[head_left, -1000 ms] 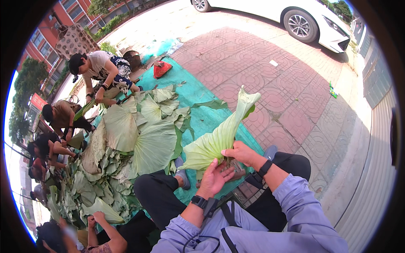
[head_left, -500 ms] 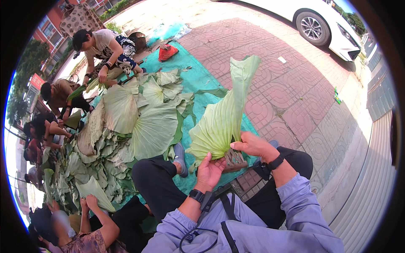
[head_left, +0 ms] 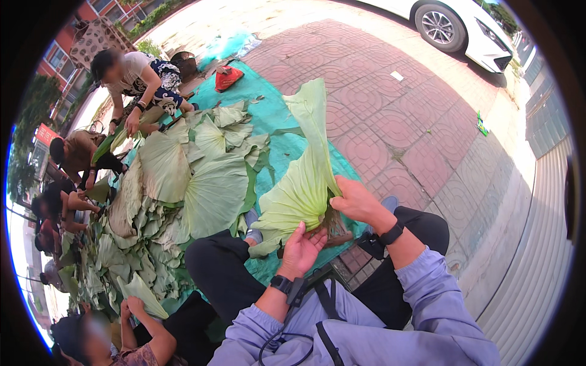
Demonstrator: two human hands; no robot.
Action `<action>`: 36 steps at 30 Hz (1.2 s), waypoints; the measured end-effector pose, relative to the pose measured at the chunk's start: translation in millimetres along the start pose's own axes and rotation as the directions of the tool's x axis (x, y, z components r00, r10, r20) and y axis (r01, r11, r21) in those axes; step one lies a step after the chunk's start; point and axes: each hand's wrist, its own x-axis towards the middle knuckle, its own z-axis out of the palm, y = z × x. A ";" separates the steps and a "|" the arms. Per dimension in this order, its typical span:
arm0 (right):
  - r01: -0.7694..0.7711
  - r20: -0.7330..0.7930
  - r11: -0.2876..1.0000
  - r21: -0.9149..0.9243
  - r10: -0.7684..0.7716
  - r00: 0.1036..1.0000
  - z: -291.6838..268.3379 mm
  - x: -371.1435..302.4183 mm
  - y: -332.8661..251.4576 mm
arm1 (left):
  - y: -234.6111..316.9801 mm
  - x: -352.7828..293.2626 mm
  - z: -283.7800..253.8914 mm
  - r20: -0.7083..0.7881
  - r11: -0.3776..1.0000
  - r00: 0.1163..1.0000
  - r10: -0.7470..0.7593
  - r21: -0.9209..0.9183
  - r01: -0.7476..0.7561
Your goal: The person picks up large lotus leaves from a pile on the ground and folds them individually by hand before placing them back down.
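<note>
A large pale-green lotus leaf (head_left: 296, 190) with ribs spreading from its centre stands up in front of me, its upper part folded and rising to a narrow end. My right hand (head_left: 361, 204) pinches its right edge between thumb and fingers. Below the leaf's centre, my left hand (head_left: 303, 250) is palm up, thumb against the lower edge and fingers curled partly behind it. To the left, a broad heap of flattened lotus leaves (head_left: 213, 190) covers much of the teal sheet (head_left: 278, 116).
A brownish block-like object (head_left: 339, 232) is partly hidden behind my hands. Several people sit along the heap's left side, one co-worker (head_left: 137, 82) bending over leaves. A red bag (head_left: 227, 78) lies on the sheet's far end. A white car (head_left: 455, 27) stands beyond the paving.
The leaf's tall folded end has swung left and its right edge has opened outward, with my right hand drawn slightly up along it. My left hand stays beneath. The whole view has shifted slightly.
</note>
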 end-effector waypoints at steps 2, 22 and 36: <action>-0.021 0.055 0.995 0.098 0.016 0.998 3.2 0.4 1.3 | -3.4 -1.6 -4.8 -0.060 0.985 0.985 -0.164 0.041 0.167; -0.248 0.304 0.809 0.532 0.091 0.948 19.5 -5.8 16.3 | 85.7 41.8 49.7 -0.027 0.432 0.997 0.072 0.902 -0.007; -0.057 0.339 0.977 -0.204 0.125 0.933 8.4 -5.4 2.1 | 94.2 86.7 72.4 0.059 0.580 0.991 0.118 0.806 -0.117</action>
